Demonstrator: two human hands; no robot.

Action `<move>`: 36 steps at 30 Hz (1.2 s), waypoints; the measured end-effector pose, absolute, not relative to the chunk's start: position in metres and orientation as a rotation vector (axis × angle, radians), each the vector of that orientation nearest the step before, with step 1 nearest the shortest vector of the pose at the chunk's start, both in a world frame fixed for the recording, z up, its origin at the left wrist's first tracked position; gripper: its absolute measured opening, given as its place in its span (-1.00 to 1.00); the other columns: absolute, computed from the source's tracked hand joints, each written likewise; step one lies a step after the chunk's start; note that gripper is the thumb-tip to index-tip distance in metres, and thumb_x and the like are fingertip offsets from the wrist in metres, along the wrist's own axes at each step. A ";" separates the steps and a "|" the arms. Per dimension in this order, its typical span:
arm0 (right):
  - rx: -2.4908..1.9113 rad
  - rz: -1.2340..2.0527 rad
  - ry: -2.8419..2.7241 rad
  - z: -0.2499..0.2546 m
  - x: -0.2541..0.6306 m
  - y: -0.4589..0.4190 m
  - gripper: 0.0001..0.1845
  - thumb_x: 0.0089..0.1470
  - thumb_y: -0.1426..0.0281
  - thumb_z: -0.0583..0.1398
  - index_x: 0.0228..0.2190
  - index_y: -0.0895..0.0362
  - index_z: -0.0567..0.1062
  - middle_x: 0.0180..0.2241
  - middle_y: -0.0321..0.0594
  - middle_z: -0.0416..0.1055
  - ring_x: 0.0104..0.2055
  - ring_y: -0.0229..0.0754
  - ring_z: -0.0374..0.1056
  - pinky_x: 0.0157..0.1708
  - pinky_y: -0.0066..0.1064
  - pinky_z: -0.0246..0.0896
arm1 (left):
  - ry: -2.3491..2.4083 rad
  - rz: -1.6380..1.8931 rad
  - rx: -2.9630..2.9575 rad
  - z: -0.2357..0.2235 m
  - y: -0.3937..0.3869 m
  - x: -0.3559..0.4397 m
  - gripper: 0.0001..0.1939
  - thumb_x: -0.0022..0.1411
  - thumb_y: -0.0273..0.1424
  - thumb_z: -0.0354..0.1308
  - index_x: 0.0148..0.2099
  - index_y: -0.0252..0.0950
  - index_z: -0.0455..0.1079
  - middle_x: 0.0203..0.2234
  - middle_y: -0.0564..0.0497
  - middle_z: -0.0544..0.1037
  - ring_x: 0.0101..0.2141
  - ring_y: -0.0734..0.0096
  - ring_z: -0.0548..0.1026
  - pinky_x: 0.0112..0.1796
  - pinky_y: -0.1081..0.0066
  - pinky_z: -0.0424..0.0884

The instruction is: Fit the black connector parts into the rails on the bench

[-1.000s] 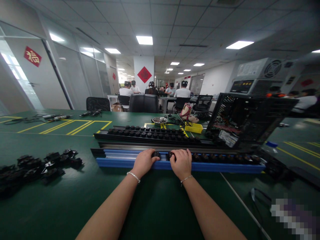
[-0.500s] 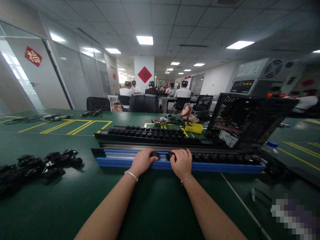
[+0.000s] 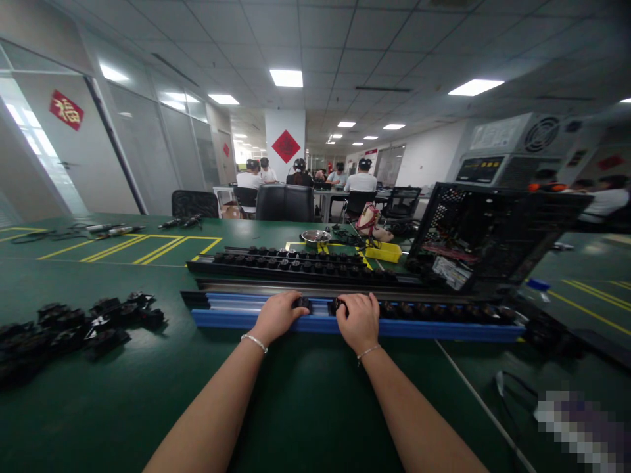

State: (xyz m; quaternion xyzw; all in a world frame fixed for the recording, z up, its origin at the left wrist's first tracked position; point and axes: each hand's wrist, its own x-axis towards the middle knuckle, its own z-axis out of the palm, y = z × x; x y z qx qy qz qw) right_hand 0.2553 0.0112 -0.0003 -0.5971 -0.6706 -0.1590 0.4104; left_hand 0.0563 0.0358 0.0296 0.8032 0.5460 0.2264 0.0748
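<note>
A long blue rail [image 3: 221, 319] with a silvery channel lies across the table in front of me. My left hand [image 3: 276, 316] is closed on a small black wheel-like part [image 3: 302, 303] in the channel. To its right, my right hand [image 3: 359, 320] grips a similar black part [image 3: 337, 305], its fingers curled over the rail. A short stretch of channel shows between the two parts. Several more black parts [image 3: 421, 310] sit in a row along the rail's right half. My fingers partly hide both held parts.
Loose black parts [image 3: 59, 328] are heaped on the left. Behind the rail are black rails with rows of wheels [image 3: 280, 263], a metal bowl [image 3: 315, 236] and a yellow tray [image 3: 383, 252]. An open computer case [image 3: 497, 230] stands at right. Other people sit farther back.
My left hand has shifted slightly left along the rail with the black part. The right hand stays almost in place, still on its part.
</note>
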 end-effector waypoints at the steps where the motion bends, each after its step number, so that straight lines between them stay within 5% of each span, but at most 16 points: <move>1: -1.505 -0.402 -1.689 0.000 0.255 0.011 -0.80 -0.02 0.43 0.07 -0.37 0.08 0.49 -0.31 -0.25 0.49 -0.16 -0.13 0.28 0.13 -0.16 -0.27 | 1.638 0.680 2.412 0.030 0.036 0.056 -0.63 0.09 -0.20 0.14 -0.05 -0.19 0.37 -0.10 -0.02 0.50 -0.09 0.29 0.42 -0.06 0.38 0.26; 36: -1.498 -0.388 -1.695 0.000 0.256 0.011 -0.79 -0.01 0.42 0.05 -0.37 0.08 0.48 -0.32 -0.26 0.48 -0.17 -0.13 0.27 0.12 -0.17 -0.26 | 1.611 0.690 2.384 0.027 0.043 0.037 -0.63 0.06 -0.21 0.16 -0.06 -0.17 0.38 -0.08 0.00 0.49 -0.09 0.31 0.42 -0.08 0.40 0.26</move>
